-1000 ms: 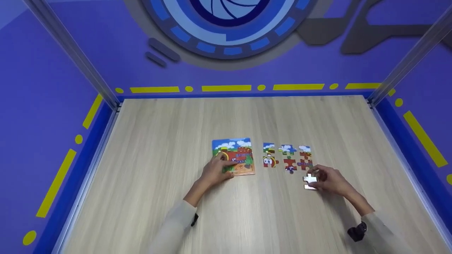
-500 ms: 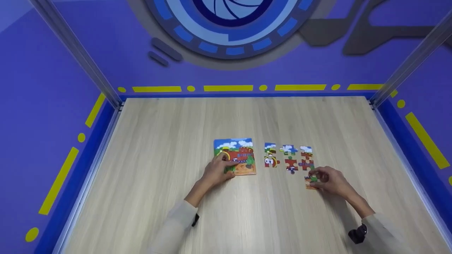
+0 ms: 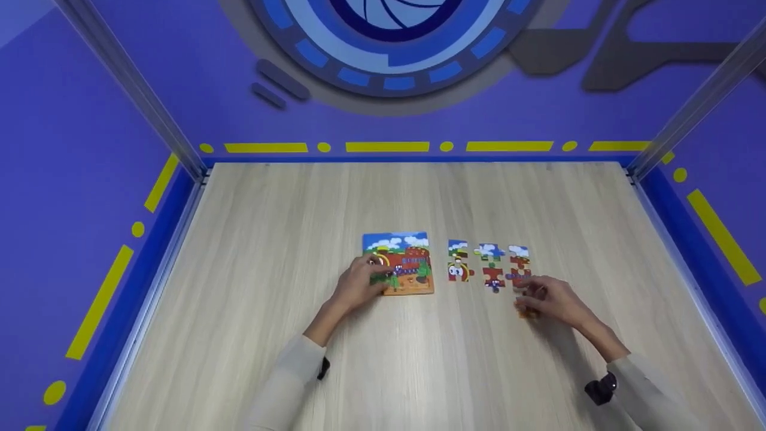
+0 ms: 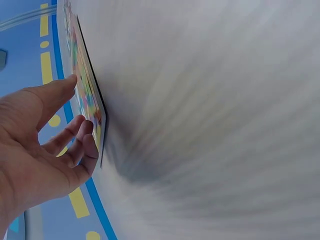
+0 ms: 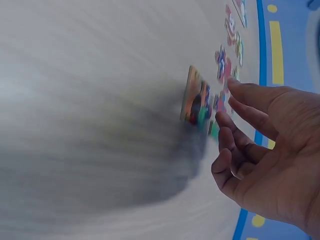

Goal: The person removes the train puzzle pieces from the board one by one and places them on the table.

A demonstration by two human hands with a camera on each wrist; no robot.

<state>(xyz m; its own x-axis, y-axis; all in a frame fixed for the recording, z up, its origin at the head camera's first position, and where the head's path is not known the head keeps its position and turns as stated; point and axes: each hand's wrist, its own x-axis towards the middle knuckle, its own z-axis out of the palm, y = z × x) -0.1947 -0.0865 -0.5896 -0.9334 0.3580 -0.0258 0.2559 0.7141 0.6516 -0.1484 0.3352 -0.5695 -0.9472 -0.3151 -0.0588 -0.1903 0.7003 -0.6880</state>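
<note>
A square picture puzzle, showing a red train under a blue sky, lies flat on the table. My left hand is over its left side; in the left wrist view the loosely bent fingers hold nothing. To its right, loose jigsaw pieces lie picture side up in rows, among them a train-face piece and a cloud piece. Beneath my right hand is an orange and green jigsaw piece, partly covered in the head view. Thumb and fingers of that hand look apart from the piece.
The pale wooden table is bounded by blue-purple panels with yellow marks at the back and both sides. Metal posts stand at the back corners.
The jigsaw piece at my right hand has turned from its white back to its picture side and been let go. My left hand has drawn slightly left off the puzzle.
</note>
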